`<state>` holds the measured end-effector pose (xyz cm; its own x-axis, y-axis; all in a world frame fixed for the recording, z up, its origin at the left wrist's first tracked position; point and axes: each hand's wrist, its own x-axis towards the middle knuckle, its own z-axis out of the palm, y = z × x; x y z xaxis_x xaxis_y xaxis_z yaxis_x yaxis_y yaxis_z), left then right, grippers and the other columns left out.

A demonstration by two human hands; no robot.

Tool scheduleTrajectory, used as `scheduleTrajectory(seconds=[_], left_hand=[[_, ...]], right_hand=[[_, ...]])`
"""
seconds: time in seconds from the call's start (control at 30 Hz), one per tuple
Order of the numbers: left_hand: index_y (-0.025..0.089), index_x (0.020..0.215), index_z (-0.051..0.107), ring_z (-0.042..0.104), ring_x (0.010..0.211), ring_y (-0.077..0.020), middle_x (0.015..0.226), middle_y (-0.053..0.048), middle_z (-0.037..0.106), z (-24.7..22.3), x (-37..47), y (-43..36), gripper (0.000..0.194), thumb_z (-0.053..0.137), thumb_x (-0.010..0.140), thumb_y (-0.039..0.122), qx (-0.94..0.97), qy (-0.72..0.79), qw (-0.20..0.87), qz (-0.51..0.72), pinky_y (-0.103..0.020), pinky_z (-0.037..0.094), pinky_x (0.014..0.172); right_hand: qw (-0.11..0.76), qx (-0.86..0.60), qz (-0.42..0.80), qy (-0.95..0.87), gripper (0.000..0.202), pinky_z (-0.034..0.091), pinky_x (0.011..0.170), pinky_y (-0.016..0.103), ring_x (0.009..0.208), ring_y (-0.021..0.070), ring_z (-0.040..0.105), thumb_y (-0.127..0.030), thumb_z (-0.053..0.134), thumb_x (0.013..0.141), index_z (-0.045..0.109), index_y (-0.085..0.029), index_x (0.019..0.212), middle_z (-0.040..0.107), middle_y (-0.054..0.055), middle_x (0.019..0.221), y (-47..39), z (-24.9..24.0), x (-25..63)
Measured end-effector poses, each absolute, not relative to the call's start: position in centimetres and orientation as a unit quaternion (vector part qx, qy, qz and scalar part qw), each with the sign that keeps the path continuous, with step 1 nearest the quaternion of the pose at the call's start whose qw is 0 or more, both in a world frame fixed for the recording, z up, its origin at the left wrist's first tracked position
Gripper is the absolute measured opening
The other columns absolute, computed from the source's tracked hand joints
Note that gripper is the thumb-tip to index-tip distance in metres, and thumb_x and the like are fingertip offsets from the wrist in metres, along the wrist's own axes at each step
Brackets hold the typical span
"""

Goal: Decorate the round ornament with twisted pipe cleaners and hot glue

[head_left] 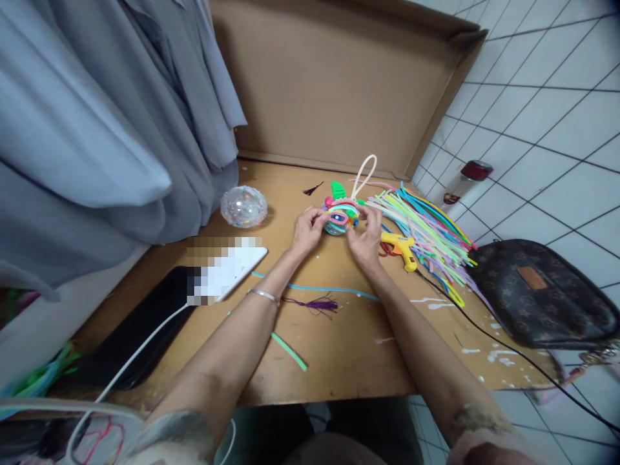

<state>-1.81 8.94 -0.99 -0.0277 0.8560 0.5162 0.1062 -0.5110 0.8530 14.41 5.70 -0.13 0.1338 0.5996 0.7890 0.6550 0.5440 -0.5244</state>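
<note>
Between my two hands is a round, colourful craft ball [335,227] with bands around it, a green leaf-like piece [338,189], and a white loop [365,174] standing up from its top. A pink oval with an eye-like middle [338,218] is on its near side. My left hand [310,229] pinches at the left edge of this oval. From the right, my right hand [365,234] curls its fingers round the ball's side. Just right of that hand lies a yellow glue gun [407,248], its nozzle partly hidden.
Many coloured fuzzy strips [426,223] are heaped at right, beside a brown handbag [557,290]. A clear ball [245,208] stands at left, near a white corded device [242,265]. A purple tassel [320,305] and blue strip [329,289] lie nearer. Cardboard [329,84] rises behind.
</note>
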Motion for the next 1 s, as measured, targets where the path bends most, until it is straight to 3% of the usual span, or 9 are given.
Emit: scheduleTrajectory(seconds=[0.2,0.57,0.83,1.0], left_hand=[[0.020,0.071,0.061,0.050,0.069,-0.0159,0.073,-0.002,0.056,-1.2,-2.1,9.4,0.036,0.062,0.088,0.051,0.644,0.378,0.290,0.598,-0.029,0.043,0.067],[0.019,0.072,0.064,0.052,0.070,-0.0152,0.073,-0.001,0.059,-1.4,-1.9,9.8,0.026,0.064,0.090,0.038,0.652,0.392,0.273,0.589,-0.029,0.042,0.070],[0.020,0.071,0.062,0.050,0.068,-0.0153,0.071,-0.001,0.057,-1.6,-1.8,10.0,0.030,0.066,0.087,0.044,0.633,0.411,0.287,0.590,-0.028,0.041,0.066],[0.020,0.072,0.063,0.051,0.074,-0.0174,0.077,-0.003,0.058,-1.7,-1.8,10.1,0.033,0.067,0.086,0.050,0.632,0.411,0.267,0.600,-0.031,0.046,0.075]], right_hand=[[0.541,-0.486,-0.038,-0.685,0.033,0.048,0.105,0.050,0.118,0.0289,0.056,-0.033,0.065,0.087,0.065,-0.027,0.120,0.056,0.010,0.120,6.0,-0.9,14.6],[0.569,-0.458,0.019,-0.683,0.020,0.051,0.102,0.046,0.108,0.0255,0.060,-0.037,0.060,0.094,0.075,-0.026,0.101,0.060,0.007,0.105,6.8,-1.1,14.6],[0.558,-0.467,0.005,-0.686,0.021,0.051,0.101,0.046,0.108,0.0261,0.059,-0.039,0.058,0.095,0.073,-0.025,0.102,0.059,0.008,0.105,7.0,-1.2,14.5],[0.535,-0.494,-0.033,-0.685,0.021,0.051,0.100,0.047,0.106,0.0258,0.059,-0.038,0.056,0.097,0.072,-0.026,0.103,0.057,0.007,0.104,6.9,-1.3,14.3]])
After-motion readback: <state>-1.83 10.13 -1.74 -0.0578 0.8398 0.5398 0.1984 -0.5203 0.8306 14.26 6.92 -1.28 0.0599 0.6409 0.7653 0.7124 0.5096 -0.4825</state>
